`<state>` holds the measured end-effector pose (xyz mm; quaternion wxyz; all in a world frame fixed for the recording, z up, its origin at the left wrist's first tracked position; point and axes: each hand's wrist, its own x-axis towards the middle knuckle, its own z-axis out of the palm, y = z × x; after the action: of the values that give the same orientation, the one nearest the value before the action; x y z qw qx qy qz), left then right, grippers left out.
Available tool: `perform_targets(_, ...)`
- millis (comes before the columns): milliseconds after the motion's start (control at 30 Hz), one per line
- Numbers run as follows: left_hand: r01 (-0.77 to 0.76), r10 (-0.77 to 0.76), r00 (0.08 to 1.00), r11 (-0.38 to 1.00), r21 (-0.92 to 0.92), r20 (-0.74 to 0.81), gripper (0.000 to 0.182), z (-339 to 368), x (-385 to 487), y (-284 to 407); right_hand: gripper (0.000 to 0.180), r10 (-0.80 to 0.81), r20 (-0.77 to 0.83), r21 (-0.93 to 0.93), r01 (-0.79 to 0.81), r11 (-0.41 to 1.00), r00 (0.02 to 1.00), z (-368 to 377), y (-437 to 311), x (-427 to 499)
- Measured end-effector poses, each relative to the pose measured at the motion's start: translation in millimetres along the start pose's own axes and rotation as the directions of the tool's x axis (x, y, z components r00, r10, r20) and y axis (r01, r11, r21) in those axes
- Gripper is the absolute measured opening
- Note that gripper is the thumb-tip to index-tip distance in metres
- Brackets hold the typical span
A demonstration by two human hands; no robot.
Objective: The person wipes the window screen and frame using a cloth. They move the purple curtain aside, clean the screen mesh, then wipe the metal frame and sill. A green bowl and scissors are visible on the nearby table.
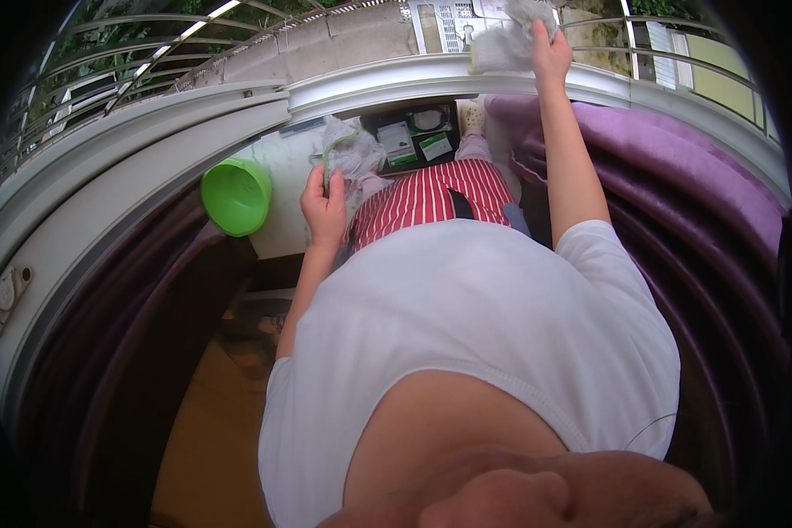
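My left hand (323, 210) grips the green edge of a crumpled, whitish, thin cloth (360, 155); it hangs in front of my legs. Reaching forward to the window opening, my right hand (552, 56) is closed on a bunched pale grey cloth (528, 20). A lower flap of that cloth spreads just above the white window frame (383, 82); whether it touches the frame or any glass, I cannot tell. To the left of my left hand, a bright green plastic basin (236, 197) rests on a white marbled sill (280, 218).
Metal bars (158, 49) run outside the window. A dark tray (412, 135) with small packets lies by my foot in a cream clog (472, 117). Purple curtain fabric (673, 138) hangs at the right, and a dark curtain (125, 310) at the left. A sliding window sash (125, 178) stands left.
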<state>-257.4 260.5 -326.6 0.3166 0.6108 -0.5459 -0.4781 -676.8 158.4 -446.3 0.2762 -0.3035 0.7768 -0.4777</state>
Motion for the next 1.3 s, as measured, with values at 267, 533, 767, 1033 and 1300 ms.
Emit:
perform_targets(267,0.032,-0.036,0.998,0.996,-0.089,-0.048,0.016,-4,-14,-12,0.029,-0.287,0.367,-0.496,0.447,0.745,0.885,55,-23,-103)
perform_targets(533,-0.038,0.031,0.980,0.999,-0.033,-0.197,0.015,-23,-30,-10,0.033,0.284,0.821,0.072,-0.583,0.809,0.496,119,-80,-111)
perform_targets(767,-0.046,0.008,0.864,0.997,-0.063,-0.504,0.017,-59,-75,-41,0.041,-0.109,0.358,-0.696,0.343,0.631,0.927,104,-83,4)
perform_targets(1033,-0.049,-0.208,0.597,0.955,-0.294,-0.775,0.015,-82,-133,-52,0.018,-0.098,0.852,-0.118,0.372,0.921,0.514,176,-185,-188)
perform_targets(1300,-0.103,-0.286,0.453,0.924,-0.369,-0.844,0.015,-76,-163,-74,0.024,0.395,0.918,-0.187,0.849,0.495,-0.028,201,-162,-212)
